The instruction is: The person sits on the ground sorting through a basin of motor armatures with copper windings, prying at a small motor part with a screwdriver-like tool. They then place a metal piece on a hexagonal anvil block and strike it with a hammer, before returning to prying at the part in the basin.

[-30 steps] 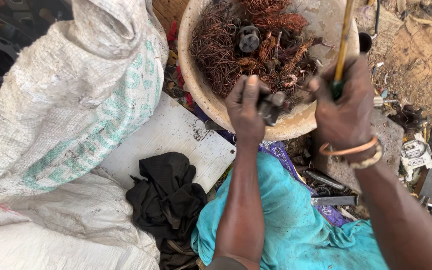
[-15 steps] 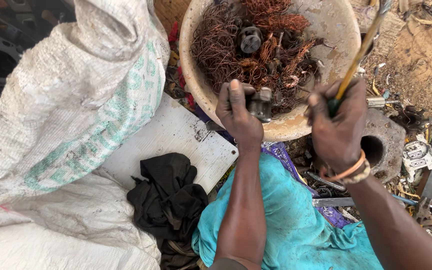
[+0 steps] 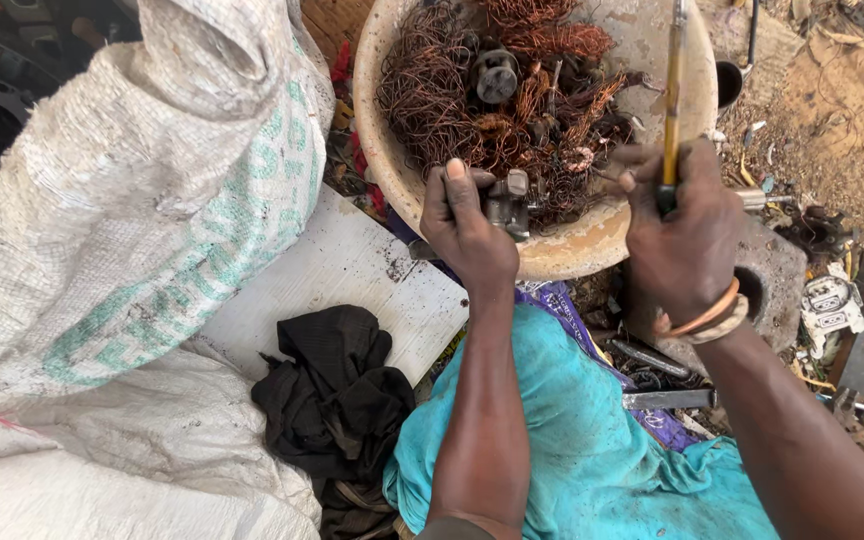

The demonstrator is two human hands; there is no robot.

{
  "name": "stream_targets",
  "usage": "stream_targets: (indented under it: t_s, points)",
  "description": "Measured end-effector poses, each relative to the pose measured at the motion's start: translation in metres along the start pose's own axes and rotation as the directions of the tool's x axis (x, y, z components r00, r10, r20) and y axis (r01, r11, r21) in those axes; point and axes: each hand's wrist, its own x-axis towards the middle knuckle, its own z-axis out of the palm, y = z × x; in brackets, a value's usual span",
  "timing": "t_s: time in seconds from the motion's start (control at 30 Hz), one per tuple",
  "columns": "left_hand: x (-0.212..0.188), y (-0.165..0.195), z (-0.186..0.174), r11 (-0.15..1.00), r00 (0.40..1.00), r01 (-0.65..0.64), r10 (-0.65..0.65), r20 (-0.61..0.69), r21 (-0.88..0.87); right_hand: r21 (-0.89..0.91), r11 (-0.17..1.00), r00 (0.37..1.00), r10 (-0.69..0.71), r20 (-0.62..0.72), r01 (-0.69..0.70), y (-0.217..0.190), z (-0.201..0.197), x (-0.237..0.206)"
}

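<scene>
My left hand point(image 3: 467, 228) grips a small grey metal part point(image 3: 508, 202) at the near rim of a wide tan basin point(image 3: 562, 255). The basin holds a tangle of copper wire point(image 3: 457, 95) and a dark round metal piece point(image 3: 497, 75). My right hand point(image 3: 684, 235) is closed around the wooden handle of a hammer-like tool point(image 3: 674, 95), held upright over the basin's right side. Bracelets circle my right wrist. My knees lie under a teal cloth point(image 3: 592, 440).
A large white woven sack point(image 3: 142, 190) stands at the left, with a white board point(image 3: 352, 275) and a crumpled black cloth point(image 3: 337, 400) beside it. A concrete block with a hole point(image 3: 772, 280), metal scraps and dirt lie at the right.
My right hand has swung the tool handle from a slant to nearly upright and shifted left. My left hand keeps the metal part at the basin rim.
</scene>
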Motion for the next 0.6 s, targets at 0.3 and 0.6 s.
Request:
stream_targets:
  t_s: [0.3, 0.6]
  points:
    - [-0.003, 0.006, 0.004, 0.962, 0.964, 0.119, -0.052, 0.262, -0.246, 0.243, 0.97, 0.949, -0.091, 0.303, 0.015, -0.024, -0.011, 0.02]
    - [0.0, 0.008, 0.003, 0.886, 0.934, 0.264, -0.135, 0.332, -0.382, 0.117, 0.982, 0.888, 0.081, 0.453, -0.15, -0.011, -0.027, 0.031]
